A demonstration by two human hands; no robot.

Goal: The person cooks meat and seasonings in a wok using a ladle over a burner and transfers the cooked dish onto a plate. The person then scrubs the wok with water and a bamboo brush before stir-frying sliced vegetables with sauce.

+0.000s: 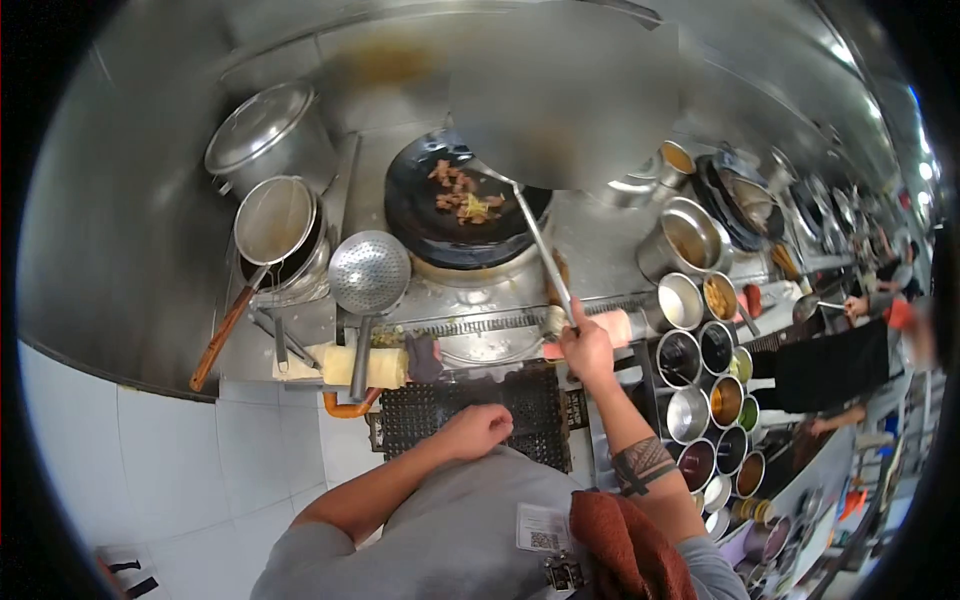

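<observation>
- Head view, centre: the right hand (587, 350) is closed around the handle of a long metal utensil (541, 243), which slants up and leftward into the wok.
- The dark wok (415, 208) sits on the stove at upper centre; its upper right part is hidden by a blurred patch, and the exact shape of the utensil's working end is hard to tell.
- Browned food pieces (455, 188) lie in the wok, with some yellow shreds (477, 207) near the middle of the frame.
- Lower centre: the left hand (478, 430) has its fingers curled in toward the palm, in front of the grey shirt (440, 530) and above a black mat (540, 420).
- Left of the wok, a perforated strainer (370, 272) lies with its handle down across a yellow folded cloth (335, 363).
- Farther left, a mesh sieve (275, 218) with a wooden handle rests over a pot, below a lidded pot (262, 125) at upper left.
- Right of centre, a steel pot (685, 240) stands above clustered round containers (688, 413), several with food inside.
- Right edge: another person in a dark apron (830, 365) stands side-on in the frame.
- Lower right of centre: a reddish-brown towel (635, 545) hangs over the wearer's shoulder area.
</observation>
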